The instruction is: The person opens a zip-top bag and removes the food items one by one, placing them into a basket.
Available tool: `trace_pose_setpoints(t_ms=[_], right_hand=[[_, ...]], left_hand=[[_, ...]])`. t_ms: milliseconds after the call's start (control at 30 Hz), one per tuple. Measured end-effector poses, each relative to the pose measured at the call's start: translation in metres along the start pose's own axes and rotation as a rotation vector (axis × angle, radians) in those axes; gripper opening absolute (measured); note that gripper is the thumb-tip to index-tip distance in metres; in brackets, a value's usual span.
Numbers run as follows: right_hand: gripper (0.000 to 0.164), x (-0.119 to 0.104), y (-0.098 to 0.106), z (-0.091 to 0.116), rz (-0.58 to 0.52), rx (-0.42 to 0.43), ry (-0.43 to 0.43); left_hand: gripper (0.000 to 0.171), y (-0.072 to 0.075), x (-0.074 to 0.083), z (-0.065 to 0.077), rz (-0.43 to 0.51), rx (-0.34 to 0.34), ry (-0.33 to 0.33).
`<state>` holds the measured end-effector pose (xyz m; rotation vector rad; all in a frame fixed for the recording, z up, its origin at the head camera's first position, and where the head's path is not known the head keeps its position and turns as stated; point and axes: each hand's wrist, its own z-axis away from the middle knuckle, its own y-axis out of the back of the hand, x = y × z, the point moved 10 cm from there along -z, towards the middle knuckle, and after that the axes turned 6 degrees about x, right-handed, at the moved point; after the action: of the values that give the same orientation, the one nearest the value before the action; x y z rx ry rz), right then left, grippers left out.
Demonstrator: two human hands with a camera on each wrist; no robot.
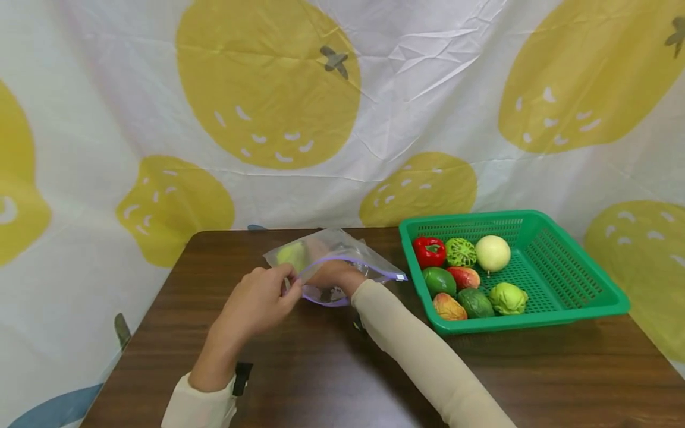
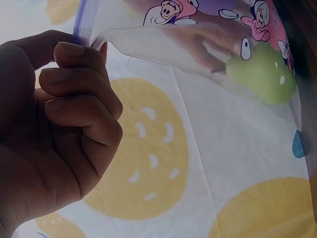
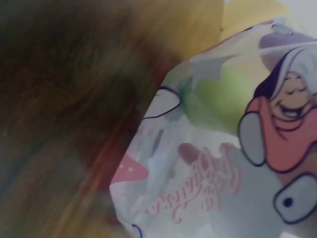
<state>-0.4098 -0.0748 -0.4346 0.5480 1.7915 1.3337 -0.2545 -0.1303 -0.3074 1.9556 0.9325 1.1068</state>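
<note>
A clear zip bag [image 1: 342, 239] with purple seal edges and cartoon print lies over the table's far side, its mouth towards me. My left hand [image 1: 263, 297] pinches the left end of the mouth between thumb and fingertips; the left wrist view shows its other fingers curled. Through the mouth, my right hand [image 1: 337, 274] reaches into the bag up to the wrist. A light green fruit [image 2: 262, 74] shows through the plastic near the right hand's fingers. Plastic and print blur those fingers, so I cannot tell whether they grip the fruit.
Right of the bag stands a green plastic basket [image 1: 540, 321]. In its left part lie a red bell pepper [image 1: 430, 252], a pale round fruit [image 1: 493, 254], a leafy green head [image 1: 508, 298] and several others. Behind the brown table [image 1: 321, 368] hangs a fruit-patterned cloth [image 1: 299, 196].
</note>
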Motion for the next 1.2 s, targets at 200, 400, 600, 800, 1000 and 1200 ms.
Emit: trace_pose_setpoints(t_ms=[200, 400, 600, 800, 1000, 1200], right_hand=[[0.034, -0.015, 0.033, 0.005, -0.167, 0.228, -0.052], [0.028, -0.032, 0.034, 0.018, -0.219, 0.236, 0.026], [0.028, -0.032, 0.026, 0.014, -0.228, 0.214, 0.041], [0.047, -0.023, 0.019, 0.012, -0.249, 0.19, -0.037], [0.045, -0.028, 0.022, 0.011, -0.269, 0.226, 0.022], [0.04, -0.035, 0.029, 0.012, -0.29, 0.246, 0.105]], left_hand=[[0.011, -0.003, -0.003, 0.001, 0.009, -0.019, 0.012], [0.011, -0.004, -0.004, 0.001, 0.005, -0.022, 0.005], [0.01, -0.002, -0.003, 0.0, -0.006, -0.012, 0.0], [0.01, -0.003, -0.004, 0.0, -0.008, -0.016, -0.005], [0.009, -0.002, -0.006, 0.0, -0.007, -0.017, 0.007], [0.01, 0.001, -0.006, 0.001, -0.011, -0.023, 0.025]])
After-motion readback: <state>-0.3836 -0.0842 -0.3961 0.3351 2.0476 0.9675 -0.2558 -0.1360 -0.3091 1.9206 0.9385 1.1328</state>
